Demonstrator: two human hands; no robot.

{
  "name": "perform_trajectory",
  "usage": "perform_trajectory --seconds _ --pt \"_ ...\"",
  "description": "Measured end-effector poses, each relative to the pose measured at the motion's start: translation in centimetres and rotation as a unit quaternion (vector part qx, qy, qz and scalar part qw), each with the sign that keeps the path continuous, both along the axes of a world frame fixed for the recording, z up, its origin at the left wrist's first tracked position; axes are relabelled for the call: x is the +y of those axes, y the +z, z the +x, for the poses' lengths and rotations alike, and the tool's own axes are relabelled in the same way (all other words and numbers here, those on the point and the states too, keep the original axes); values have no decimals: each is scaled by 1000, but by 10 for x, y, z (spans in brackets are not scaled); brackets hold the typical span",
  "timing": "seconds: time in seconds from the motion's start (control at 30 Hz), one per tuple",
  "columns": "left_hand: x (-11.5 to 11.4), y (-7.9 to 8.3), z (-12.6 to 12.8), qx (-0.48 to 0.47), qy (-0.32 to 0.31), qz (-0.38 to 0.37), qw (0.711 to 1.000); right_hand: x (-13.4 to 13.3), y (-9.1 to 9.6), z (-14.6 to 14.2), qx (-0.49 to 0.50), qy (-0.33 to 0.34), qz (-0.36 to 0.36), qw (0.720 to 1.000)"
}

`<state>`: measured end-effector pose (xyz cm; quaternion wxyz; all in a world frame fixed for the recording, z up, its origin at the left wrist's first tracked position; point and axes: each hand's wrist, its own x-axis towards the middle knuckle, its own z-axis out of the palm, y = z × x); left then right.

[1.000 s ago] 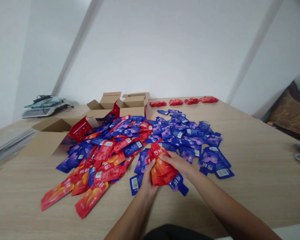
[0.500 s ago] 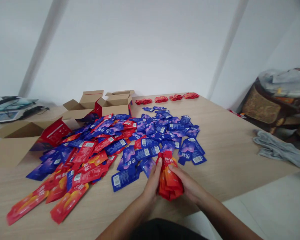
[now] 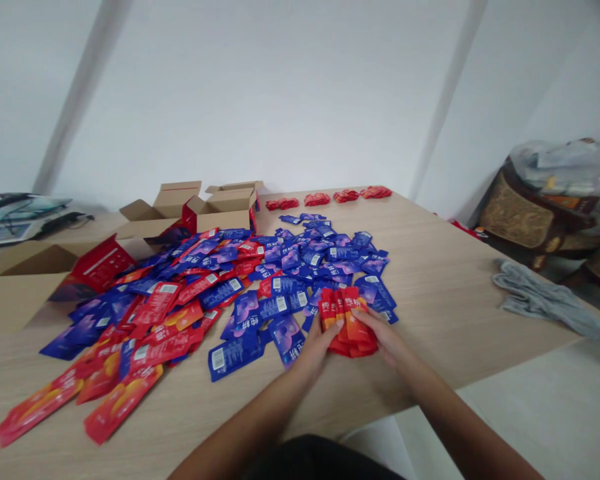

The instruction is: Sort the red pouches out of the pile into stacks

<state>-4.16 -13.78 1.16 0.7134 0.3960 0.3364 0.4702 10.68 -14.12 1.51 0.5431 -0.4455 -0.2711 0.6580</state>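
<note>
A stack of red packets sits between both hands near the table's front edge. My left hand closes on its left side, and my right hand closes on its right side. Just beyond the stack spreads a big heap of blue packets mixed with red packets. More red packets lie loose at the front left.
Open cardboard boxes stand at the back left of the wooden table. Small bundles of red packets line the far edge. A grey cloth lies at the table's right corner. A scale sits far left.
Both hands have lifted the red stack out of the heap and squared it up, then moved it forward and slightly right; the camera view has swung right.
</note>
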Motion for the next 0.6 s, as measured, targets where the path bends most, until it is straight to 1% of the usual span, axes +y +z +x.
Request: perform_trajectory --seconds 0.03,0.1,0.13,0.2,0.23,0.3,0.33,0.37,0.43,0.5,0.53,0.6 --pt "6 -1 1 -7 -14 16 1000 6 0 1 -11 -9 5 1000" --pt "18 3 1 11 -38 51 998 14 3 -1 -31 -21 23 999" --pt "22 7 -2 34 -44 74 996 15 6 -3 -43 -26 41 998" --pt "25 17 -9 85 -52 135 986 10 12 -10 -75 -48 100 991" --pt "24 22 -14 102 -61 168 979 6 15 -12 -99 -66 138 983" --pt "20 27 -23 117 -88 227 963 -5 16 -14 -157 -106 213 958" --pt "18 28 -28 122 -104 249 955 -11 14 -13 -187 -115 241 946" --pt "15 26 -32 129 -120 261 949 -17 12 -11 -216 -110 259 935" --pt "11 19 -37 148 -132 262 944 -25 4 -6 -265 -65 265 925" --pt "6 9 -39 151 -132 230 952 -30 -4 -2 -288 -4 248 925" --pt "4 4 -38 141 -130 206 960 -31 -6 -1 -287 15 238 928" --pt "1 -4 -34 112 -125 155 974 -32 -7 -2 -262 32 219 939"
